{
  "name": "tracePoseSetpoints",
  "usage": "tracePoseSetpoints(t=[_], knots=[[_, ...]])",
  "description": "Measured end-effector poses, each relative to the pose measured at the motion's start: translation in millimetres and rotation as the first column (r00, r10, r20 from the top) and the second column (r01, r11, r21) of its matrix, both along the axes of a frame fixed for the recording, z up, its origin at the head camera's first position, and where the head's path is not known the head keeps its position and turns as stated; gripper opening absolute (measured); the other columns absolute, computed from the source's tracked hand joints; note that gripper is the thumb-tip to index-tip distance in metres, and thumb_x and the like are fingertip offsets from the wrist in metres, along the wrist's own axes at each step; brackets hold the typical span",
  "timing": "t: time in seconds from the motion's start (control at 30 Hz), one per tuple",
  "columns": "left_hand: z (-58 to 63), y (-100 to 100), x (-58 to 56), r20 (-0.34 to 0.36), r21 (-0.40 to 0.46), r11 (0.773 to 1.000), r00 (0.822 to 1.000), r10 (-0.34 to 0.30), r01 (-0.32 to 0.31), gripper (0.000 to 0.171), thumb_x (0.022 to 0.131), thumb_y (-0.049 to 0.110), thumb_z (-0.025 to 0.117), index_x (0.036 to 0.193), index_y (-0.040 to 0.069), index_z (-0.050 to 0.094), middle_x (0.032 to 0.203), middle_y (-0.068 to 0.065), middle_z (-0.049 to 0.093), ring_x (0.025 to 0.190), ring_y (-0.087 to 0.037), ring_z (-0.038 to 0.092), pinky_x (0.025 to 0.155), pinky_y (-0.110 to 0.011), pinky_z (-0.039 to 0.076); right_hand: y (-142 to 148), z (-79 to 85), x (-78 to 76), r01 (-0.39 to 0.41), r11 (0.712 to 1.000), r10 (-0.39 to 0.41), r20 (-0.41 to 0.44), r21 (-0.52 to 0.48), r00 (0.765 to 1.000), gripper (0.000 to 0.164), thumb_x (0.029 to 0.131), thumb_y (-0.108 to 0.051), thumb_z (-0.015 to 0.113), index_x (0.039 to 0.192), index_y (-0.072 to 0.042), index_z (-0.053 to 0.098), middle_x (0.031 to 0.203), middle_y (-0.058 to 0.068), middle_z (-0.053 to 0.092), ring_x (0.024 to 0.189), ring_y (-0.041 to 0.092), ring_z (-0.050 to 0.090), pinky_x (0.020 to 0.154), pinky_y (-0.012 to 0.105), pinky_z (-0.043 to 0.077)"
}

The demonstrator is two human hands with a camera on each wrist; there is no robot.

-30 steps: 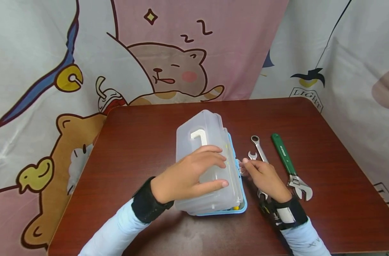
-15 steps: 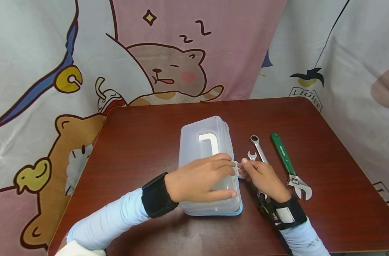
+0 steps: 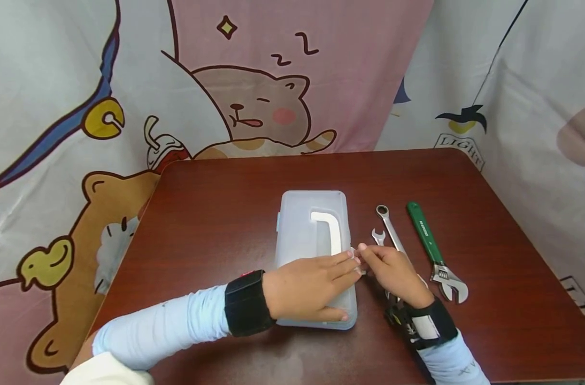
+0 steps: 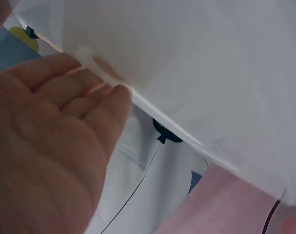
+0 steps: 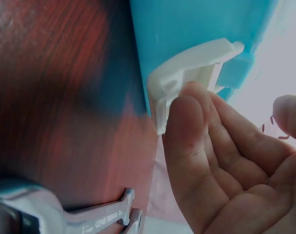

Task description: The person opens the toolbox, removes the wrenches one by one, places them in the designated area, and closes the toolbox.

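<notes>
A plastic box (image 3: 302, 224) with a translucent lid and a white handle (image 3: 335, 230) stands mid-table; the lid looks lowered onto its base. My left hand (image 3: 314, 289) lies across the near part of the lid, fingers extended toward the right edge. In the left wrist view, its fingertips (image 4: 119, 97) touch the lid's edge. Beside the box's right side is my right hand (image 3: 393, 272). The right wrist view shows its fingers (image 5: 184, 126) touching a white latch (image 5: 196, 58) that hangs swung out from the blue base (image 5: 187, 29). The thumb stays apart from it there.
Right of the box lie a ratcheting wrench (image 3: 390, 227), an open-end wrench (image 3: 378, 236) partly behind my right hand, and an adjustable wrench (image 3: 424, 232) with a green handle. A printed cloth (image 3: 360, 64) hangs behind the brown table (image 3: 215, 214).
The lid has come down from a raised slant, and the blue rim no longer shows along its right side. My left hand moved right and slightly nearer with it. The right hand barely moved.
</notes>
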State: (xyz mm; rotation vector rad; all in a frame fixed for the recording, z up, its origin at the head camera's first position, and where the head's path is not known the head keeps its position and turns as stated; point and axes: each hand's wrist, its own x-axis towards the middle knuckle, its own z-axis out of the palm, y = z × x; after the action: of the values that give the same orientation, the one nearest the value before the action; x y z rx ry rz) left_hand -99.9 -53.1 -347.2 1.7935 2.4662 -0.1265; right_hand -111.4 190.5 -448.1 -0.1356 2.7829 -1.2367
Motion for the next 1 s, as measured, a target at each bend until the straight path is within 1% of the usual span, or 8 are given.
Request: tracePoseSetpoints(t=[0.17, 0.3, 0.43, 0.53, 0.6, 0.73, 0.83, 1.0], knots=[[-3.3, -2.2, 3.8, -0.046, 0.015, 1.000, 0.999, 0.001, -0.001, 0.073, 0.104, 0.055, 0.055, 0.153, 0.003, 0.047, 0.160, -0.012, 0.043, 0.152, -0.023, 0.035, 0.123, -0.028, 0.024, -1.3, -3.6, -0.8, 0.001, 1.000, -0.001, 0.000, -0.004, 1.000, 0.046, 0.110, -0.043, 0.050, 0.101, -0.007, 0.077, 0.074, 0.002, 0.068, 0.070, 0.016, 0.063, 0.061, 0.032, 0.051], [-4.0, -3.9, 2.9, -0.027, 0.030, 1.000, 1.000, 0.009, -0.008, 0.073, 0.104, 0.055, 0.055, 0.155, 0.004, 0.046, 0.162, -0.011, 0.041, 0.153, -0.023, 0.033, 0.124, -0.028, 0.024, -1.3, -4.1, -1.5, 0.001, 1.000, -0.001, 0.000, -0.008, 1.000, 0.047, 0.110, -0.043, 0.050, 0.108, -0.004, 0.077, 0.077, 0.001, 0.068, 0.071, 0.016, 0.063, 0.062, 0.032, 0.051], [-0.6, -14.8, -0.6, 0.116, 0.077, 0.995, 0.992, 0.058, -0.067, 0.071, 0.104, 0.053, 0.056, 0.155, 0.004, 0.045, 0.163, -0.011, 0.040, 0.153, -0.023, 0.031, 0.124, -0.030, 0.025, -1.2, -5.5, -1.0, -0.006, 0.999, 0.007, 0.032, -0.040, 0.999, 0.048, 0.110, -0.042, 0.049, 0.107, -0.003, 0.076, 0.084, 0.002, 0.072, 0.075, 0.015, 0.066, 0.065, 0.030, 0.056], [1.8, -33.5, -5.7, 0.242, 0.205, 0.959, 0.960, 0.141, -0.193, 0.069, 0.103, 0.048, 0.061, 0.153, 0.002, 0.047, 0.162, -0.014, 0.040, 0.153, -0.024, 0.032, 0.122, -0.036, 0.030, -0.4, -7.6, -0.2, -0.001, 0.997, 0.004, 0.045, -0.073, 0.999, 0.046, 0.110, -0.041, 0.050, 0.106, -0.003, 0.077, 0.088, 0.003, 0.073, 0.078, 0.016, 0.068, 0.067, 0.029, 0.059], [0.5, -49.2, -9.2, 0.297, 0.316, 0.896, 0.930, 0.218, -0.312, 0.068, 0.102, 0.044, 0.066, 0.152, 0.002, 0.049, 0.162, -0.014, 0.041, 0.152, -0.024, 0.033, 0.120, -0.040, 0.034, 0.1, -8.6, 0.7, 0.006, 0.996, -0.002, 0.041, -0.088, 0.999, 0.044, 0.110, -0.039, 0.052, 0.108, -0.003, 0.077, 0.090, 0.004, 0.074, 0.080, 0.016, 0.068, 0.067, 0.029, 0.059], [-11.1, -81.4, -12.3, 0.393, 0.513, 0.684, 0.850, 0.350, -0.519, 0.065, 0.099, 0.033, 0.073, 0.151, 0.002, 0.050, 0.162, -0.012, 0.041, 0.151, -0.024, 0.035, 0.115, -0.050, 0.040, 1.7, -10.7, 1.4, 0.013, 0.994, -0.010, 0.026, -0.112, 1.000, 0.040, 0.110, -0.034, 0.053, 0.112, -0.001, 0.076, 0.091, 0.006, 0.074, 0.082, 0.017, 0.068, 0.068, 0.029, 0.060], [-25.4, -101.5, -10.1, 0.471, 0.566, 0.549, 0.788, 0.398, -0.615, 0.063, 0.098, 0.027, 0.073, 0.153, 0.004, 0.049, 0.163, -0.011, 0.040, 0.150, -0.026, 0.037, 0.113, -0.056, 0.041, 2.2, -12.3, 1.0, 0.011, 0.993, -0.008, 0.025, -0.121, 1.000, 0.039, 0.110, -0.033, 0.053, 0.113, -0.001, 0.075, 0.092, 0.007, 0.074, 0.082, 0.017, 0.068, 0.068, 0.028, 0.059], [-57.7, -116.1, -3.7, 0.617, 0.551, 0.377, 0.668, 0.417, -0.745, 0.058, 0.100, 0.028, 0.071, 0.153, 0.012, 0.051, 0.161, -0.005, 0.044, 0.146, -0.023, 0.044, 0.113, -0.055, 0.042, 1.3, -13.0, 1.3, 0.022, 0.993, -0.017, 0.037, -0.117, 0.999, 0.040, 0.110, -0.034, 0.053, 0.115, 0.000, 0.075, 0.094, 0.007, 0.074, 0.084, 0.017, 0.069, 0.069, 0.029, 0.060]])
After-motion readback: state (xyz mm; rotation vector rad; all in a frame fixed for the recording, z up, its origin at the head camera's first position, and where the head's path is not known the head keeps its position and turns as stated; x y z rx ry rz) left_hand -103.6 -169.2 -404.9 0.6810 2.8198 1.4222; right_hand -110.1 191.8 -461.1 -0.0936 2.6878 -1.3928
